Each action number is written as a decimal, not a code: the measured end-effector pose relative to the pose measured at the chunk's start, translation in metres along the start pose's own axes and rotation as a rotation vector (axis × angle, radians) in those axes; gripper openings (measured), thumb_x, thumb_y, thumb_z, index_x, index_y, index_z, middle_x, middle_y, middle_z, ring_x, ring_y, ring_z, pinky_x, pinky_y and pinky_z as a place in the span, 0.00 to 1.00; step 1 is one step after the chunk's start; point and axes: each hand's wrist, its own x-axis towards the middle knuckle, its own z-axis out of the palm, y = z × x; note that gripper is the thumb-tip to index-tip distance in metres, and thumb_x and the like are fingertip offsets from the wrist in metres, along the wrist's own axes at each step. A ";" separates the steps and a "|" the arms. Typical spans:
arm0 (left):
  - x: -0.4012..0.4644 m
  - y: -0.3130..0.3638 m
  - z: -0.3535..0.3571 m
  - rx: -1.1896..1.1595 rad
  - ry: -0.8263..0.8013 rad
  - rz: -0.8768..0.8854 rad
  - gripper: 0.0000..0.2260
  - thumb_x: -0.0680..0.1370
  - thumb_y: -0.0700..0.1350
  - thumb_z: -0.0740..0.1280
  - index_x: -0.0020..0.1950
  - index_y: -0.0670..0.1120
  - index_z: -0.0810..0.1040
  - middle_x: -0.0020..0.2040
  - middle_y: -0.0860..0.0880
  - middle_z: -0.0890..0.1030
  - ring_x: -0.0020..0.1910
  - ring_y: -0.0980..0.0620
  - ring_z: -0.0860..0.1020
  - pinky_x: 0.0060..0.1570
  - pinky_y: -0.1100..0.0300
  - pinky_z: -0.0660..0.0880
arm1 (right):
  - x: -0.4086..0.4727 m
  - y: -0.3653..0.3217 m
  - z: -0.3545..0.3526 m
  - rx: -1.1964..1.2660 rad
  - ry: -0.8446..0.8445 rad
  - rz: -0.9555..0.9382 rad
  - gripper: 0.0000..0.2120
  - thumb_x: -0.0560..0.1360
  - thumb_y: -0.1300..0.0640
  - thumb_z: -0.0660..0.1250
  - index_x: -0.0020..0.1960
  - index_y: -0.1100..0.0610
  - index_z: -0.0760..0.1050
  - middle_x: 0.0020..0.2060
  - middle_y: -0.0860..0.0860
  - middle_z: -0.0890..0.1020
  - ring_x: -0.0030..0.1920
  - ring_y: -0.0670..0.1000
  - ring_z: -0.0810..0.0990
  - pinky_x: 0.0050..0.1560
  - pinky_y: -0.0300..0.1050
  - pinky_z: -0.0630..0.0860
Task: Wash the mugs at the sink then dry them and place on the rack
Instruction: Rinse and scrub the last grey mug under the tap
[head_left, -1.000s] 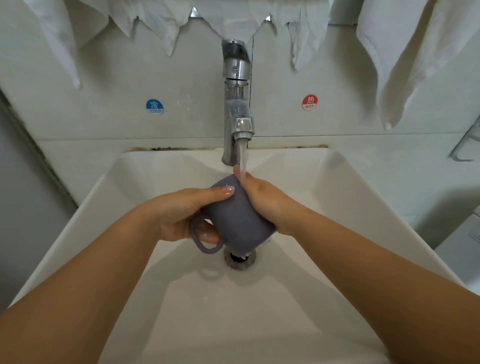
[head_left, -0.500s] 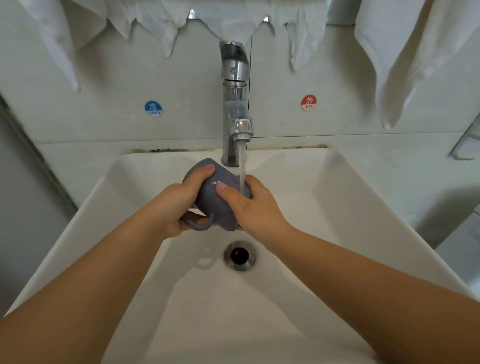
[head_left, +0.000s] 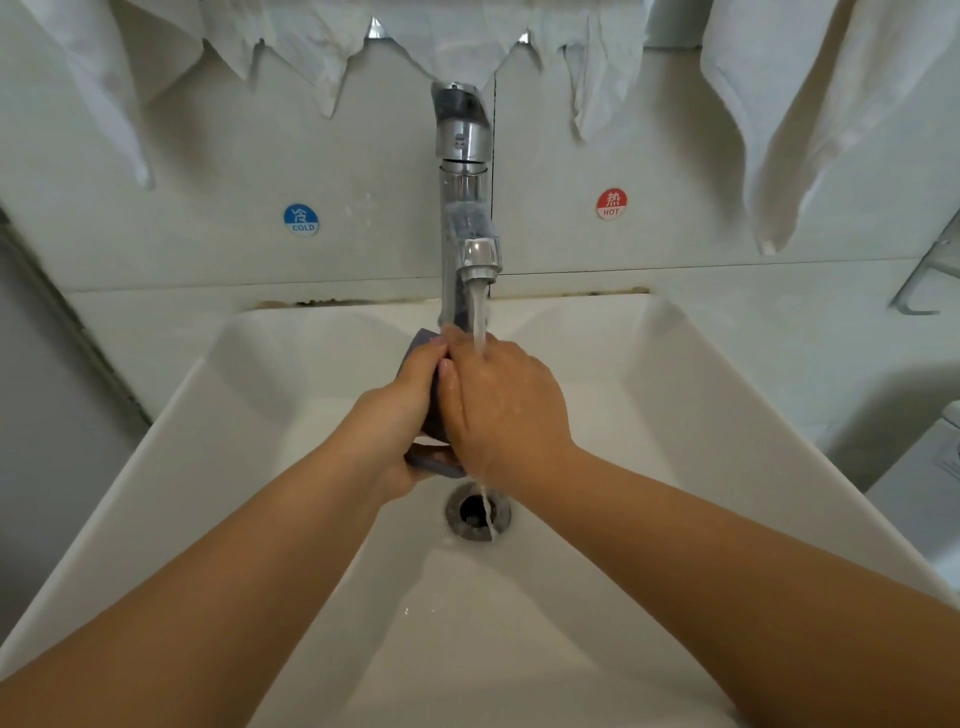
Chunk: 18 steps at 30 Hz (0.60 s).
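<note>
Fingers of both hands — left hand, right hand — clasp grey mug under tap

1. You have turned the grey-purple ceramic mug so far that only thin slivers of it show between your hands; a second ago its whole rounded side faced the camera.
2. Your right hand has moved over the top of the mug and now covers it, where a second ago it held the far side.
3. The stream of running water now falls on the back of your right hand and runs off toward the round metal drain.
4. Your left hand has closed in against the right, its fingers wrapped on the mug's left edge.
5. The mug's handle no longer shows clearly.
</note>
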 end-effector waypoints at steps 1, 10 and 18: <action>0.001 0.000 -0.001 0.002 0.001 0.016 0.24 0.74 0.63 0.67 0.46 0.41 0.78 0.33 0.42 0.80 0.27 0.46 0.79 0.24 0.59 0.73 | 0.001 0.000 -0.002 0.042 -0.017 0.020 0.19 0.82 0.49 0.48 0.69 0.53 0.67 0.51 0.53 0.78 0.49 0.54 0.78 0.46 0.49 0.74; 0.002 0.001 -0.007 0.141 0.091 0.133 0.25 0.74 0.58 0.70 0.57 0.38 0.74 0.48 0.40 0.83 0.41 0.41 0.84 0.33 0.58 0.80 | 0.015 0.027 -0.008 1.279 -0.427 0.997 0.16 0.80 0.48 0.57 0.56 0.58 0.77 0.51 0.57 0.83 0.51 0.56 0.82 0.55 0.53 0.78; 0.004 0.004 -0.012 0.238 0.137 0.330 0.22 0.72 0.53 0.74 0.57 0.42 0.72 0.50 0.44 0.82 0.43 0.44 0.83 0.31 0.56 0.81 | 0.010 0.020 -0.012 1.367 -0.487 1.124 0.21 0.82 0.45 0.52 0.61 0.59 0.73 0.46 0.57 0.82 0.46 0.57 0.82 0.43 0.51 0.80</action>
